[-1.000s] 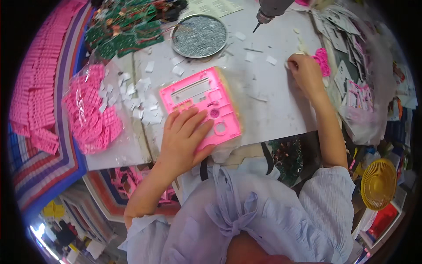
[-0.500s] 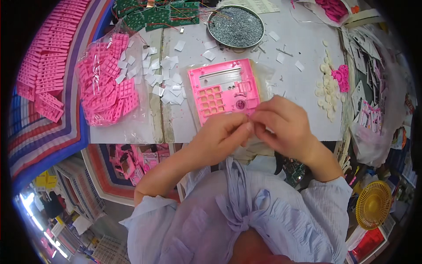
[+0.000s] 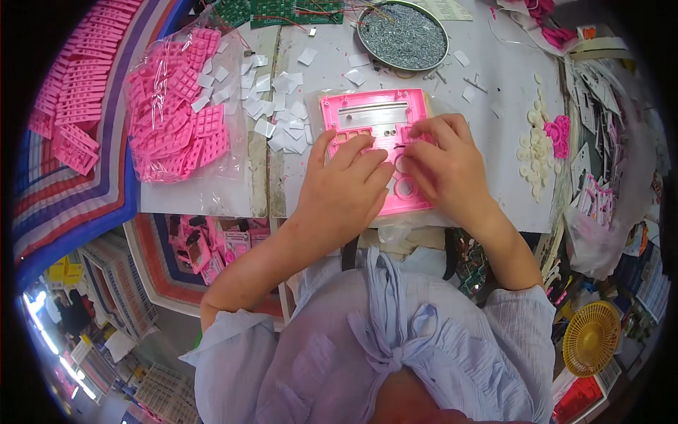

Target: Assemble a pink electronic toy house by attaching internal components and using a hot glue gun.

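Observation:
A pink plastic casing [image 3: 374,99] lies on the table in front of me, with a long window, square key holes and a round ring in it. My left hand [image 3: 342,177] rests over its left part, fingers spread and lying across the key holes, hiding most of them. Over the casing's right side is my right hand [image 3: 452,169], its fingers bent and thumb drawn in near a small dark bit by a slot. Whatever the right fingertips hold is too small to make out.
Loose white paper squares [image 3: 286,134] and a clear bag of pink keypads [image 3: 183,106] lie to the left. A round tin of small metal screws [image 3: 402,35] stands behind, near green circuit boards [image 3: 296,10]. Cream discs [image 3: 533,141] and pink pieces [image 3: 559,134] lie to the right.
My hands were pinched together at the casing's near edge. They have moved apart and forward onto it, the left spreading over the key holes. The whole view has shifted slightly.

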Demonstrator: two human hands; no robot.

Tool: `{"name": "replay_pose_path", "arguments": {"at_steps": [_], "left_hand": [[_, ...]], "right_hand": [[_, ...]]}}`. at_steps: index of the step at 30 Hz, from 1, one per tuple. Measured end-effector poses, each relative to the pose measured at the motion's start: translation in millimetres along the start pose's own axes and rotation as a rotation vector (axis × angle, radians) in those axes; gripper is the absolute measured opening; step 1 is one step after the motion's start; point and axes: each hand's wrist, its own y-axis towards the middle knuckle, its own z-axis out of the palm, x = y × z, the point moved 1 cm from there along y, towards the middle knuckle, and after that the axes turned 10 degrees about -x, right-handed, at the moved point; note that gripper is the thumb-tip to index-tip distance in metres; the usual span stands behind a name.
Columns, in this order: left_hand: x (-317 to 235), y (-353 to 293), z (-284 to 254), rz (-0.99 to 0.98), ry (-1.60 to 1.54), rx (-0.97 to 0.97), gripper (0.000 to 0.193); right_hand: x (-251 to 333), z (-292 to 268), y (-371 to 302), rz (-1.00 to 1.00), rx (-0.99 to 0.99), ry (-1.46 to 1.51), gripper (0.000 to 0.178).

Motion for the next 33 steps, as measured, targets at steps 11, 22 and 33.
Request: {"name": "replay_pose_path", "arguments": {"at_steps": [11, 22, 33], "left_hand": [[3.3, -5.0, 2.2, -0.038, -0.074, -0.041, 0.037], [77.9, 113.1, 9.8, 0.001, -0.072, -0.33, 0.015], [93.1, 189.5, 63.7, 0.081, 0.415, -0.007, 0.017]], "right_hand": [[6.4, 19.4, -0.3, 0.098, 0.02, -0.126, 0.025], [-52.5, -48.8, 44.5, -0.141, -1.037, 0.233, 0.041], [-46.1, -76.7, 146.1, 0.209, -0.066, 1.031, 0.052]]}}
